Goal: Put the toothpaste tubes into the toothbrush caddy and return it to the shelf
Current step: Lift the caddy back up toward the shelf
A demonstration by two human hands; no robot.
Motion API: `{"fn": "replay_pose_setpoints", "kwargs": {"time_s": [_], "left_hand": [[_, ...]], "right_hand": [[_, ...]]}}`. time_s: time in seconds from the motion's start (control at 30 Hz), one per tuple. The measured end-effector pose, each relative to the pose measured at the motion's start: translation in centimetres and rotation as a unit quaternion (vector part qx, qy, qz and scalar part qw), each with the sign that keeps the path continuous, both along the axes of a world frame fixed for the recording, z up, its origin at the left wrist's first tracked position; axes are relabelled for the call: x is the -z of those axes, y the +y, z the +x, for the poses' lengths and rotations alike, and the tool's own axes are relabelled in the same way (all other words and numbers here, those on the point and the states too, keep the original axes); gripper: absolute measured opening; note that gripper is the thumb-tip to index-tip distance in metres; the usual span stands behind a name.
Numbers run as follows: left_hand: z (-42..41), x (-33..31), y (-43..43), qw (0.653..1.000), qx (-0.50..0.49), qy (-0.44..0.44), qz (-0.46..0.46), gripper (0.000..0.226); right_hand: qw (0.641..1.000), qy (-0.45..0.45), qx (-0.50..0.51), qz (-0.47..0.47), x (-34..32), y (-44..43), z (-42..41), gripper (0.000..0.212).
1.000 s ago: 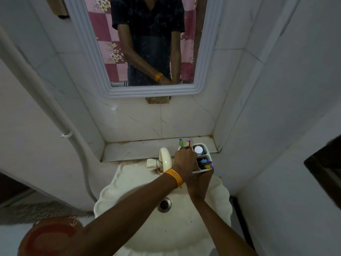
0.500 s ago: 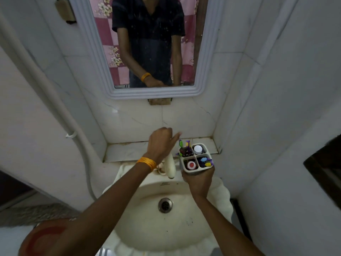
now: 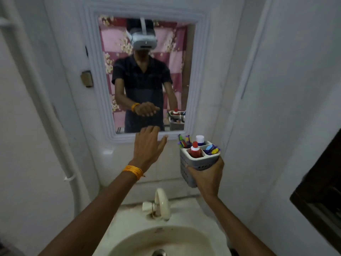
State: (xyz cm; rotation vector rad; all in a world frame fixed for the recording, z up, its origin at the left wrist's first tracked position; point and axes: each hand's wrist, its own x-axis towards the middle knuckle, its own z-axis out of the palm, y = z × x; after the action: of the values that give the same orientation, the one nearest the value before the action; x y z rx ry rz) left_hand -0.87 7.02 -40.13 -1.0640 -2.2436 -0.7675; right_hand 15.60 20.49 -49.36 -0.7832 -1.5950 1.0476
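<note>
The grey perforated plastic four-compartment toothbrush caddy (image 3: 200, 159), tubes inside, sits aloft in the right hand (image 3: 207, 177), fingers clenched round its base. The left hand (image 3: 147, 145) hovers released. Keep it upright while shelving it.

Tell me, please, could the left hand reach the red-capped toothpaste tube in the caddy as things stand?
Probably yes: the left hand is open, empty and level with the caddy, and the red-capped toothpaste tube stands in its near-left compartment with nothing between them.

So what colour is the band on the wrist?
Orange. The wristband sits on the left hand's wrist, clearest in the head view.
</note>
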Motion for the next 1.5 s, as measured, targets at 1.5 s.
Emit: {"fn": "replay_pose_setpoints", "kwargs": {"time_s": [1.5], "left_hand": [[-7.3,-49.6,1.1,0.953,-0.116,0.278,-0.018,0.083]], "right_hand": [[0.962,0.117,0.144,0.2,-63.6,3.4,-8.3,0.12]]}}
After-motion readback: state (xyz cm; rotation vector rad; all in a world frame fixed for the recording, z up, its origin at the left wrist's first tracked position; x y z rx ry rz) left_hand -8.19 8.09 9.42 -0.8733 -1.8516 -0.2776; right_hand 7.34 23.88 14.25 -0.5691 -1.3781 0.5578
